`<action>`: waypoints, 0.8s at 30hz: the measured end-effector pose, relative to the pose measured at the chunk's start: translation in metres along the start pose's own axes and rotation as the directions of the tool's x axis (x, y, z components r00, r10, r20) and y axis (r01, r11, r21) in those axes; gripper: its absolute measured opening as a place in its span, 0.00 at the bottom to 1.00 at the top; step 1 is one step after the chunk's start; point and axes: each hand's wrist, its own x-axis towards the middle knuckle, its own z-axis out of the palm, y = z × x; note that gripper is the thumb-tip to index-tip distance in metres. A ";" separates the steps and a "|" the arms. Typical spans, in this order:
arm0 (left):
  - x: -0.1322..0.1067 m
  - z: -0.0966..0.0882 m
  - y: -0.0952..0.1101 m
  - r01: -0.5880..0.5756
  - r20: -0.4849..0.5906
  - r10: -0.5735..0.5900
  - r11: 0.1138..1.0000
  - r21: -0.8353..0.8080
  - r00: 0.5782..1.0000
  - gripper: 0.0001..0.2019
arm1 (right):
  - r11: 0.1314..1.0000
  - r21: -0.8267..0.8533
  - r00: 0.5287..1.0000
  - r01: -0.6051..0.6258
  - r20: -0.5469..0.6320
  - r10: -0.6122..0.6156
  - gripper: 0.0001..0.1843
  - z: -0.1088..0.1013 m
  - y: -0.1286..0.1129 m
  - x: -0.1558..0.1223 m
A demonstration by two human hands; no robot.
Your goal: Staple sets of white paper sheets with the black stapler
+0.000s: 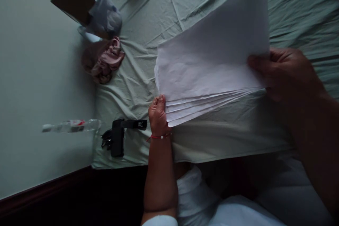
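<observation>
Both hands on it now: paper sheets (212,53), ctr to upper right of frame, held over the pale green cloth (137,81). Can't tell if the L end brushes the fabric. L hand (158,114), just below ctr, pinches the lower L corner, thumb on top, the rest of the grip partly hidden. R hand (288,70), far right of frame, pinches the R edge, thumb over the face, fingers behind; a bit blurred there. So: 2 pinches, nothing spread.

Look at the lower edges! Fanned wide at the L, several layers showing, closing up nr the R thumb. Top sheet bows upward, far corner right at the top of frame.

To handle this well: keep the R pinch firm but light, since a hard thumb press could crease thin paper. L thumb wants small, even pressure, so layers slide one at a time w/o dragging neighbours. Keep both ends approx level; the high R side likely lets loose sheets slip toward lower L. If squaring edges, a soft, wrinkled cloth prob gives poor support, so best align w/ fingertips.

Watch the L side too: black device (118,137), lower L of frame, sits just beside the L hand, and the clear bottle (76,126) lies beyond it. Keep corners clear of both, or they may snag.
</observation>
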 end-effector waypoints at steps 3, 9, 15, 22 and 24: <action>-0.003 0.002 0.002 -0.010 -0.006 0.009 0.998 -0.064 1.000 0.23 | 0.999 0.022 0.997 -0.033 0.068 0.032 0.17 0.001 -0.002 -0.002; -0.002 0.001 0.004 0.073 0.055 -0.067 0.991 -0.111 0.996 0.23 | 0.998 0.054 1.000 0.008 -0.013 -0.007 0.14 0.008 -0.009 -0.007; -0.001 -0.001 0.004 0.040 0.062 -0.035 0.995 -0.087 0.997 0.23 | 0.998 0.038 0.999 -0.044 0.017 0.044 0.13 0.003 -0.007 0.003; 0.001 -0.004 0.006 0.079 0.100 -0.071 0.993 -0.084 0.993 0.17 | 0.996 0.087 0.999 -0.031 0.013 0.030 0.12 0.002 -0.009 0.002; 0.004 -0.007 0.006 0.068 0.101 -0.061 0.995 -0.072 0.993 0.15 | 0.990 0.128 0.998 -0.064 0.007 0.063 0.11 0.004 -0.012 0.000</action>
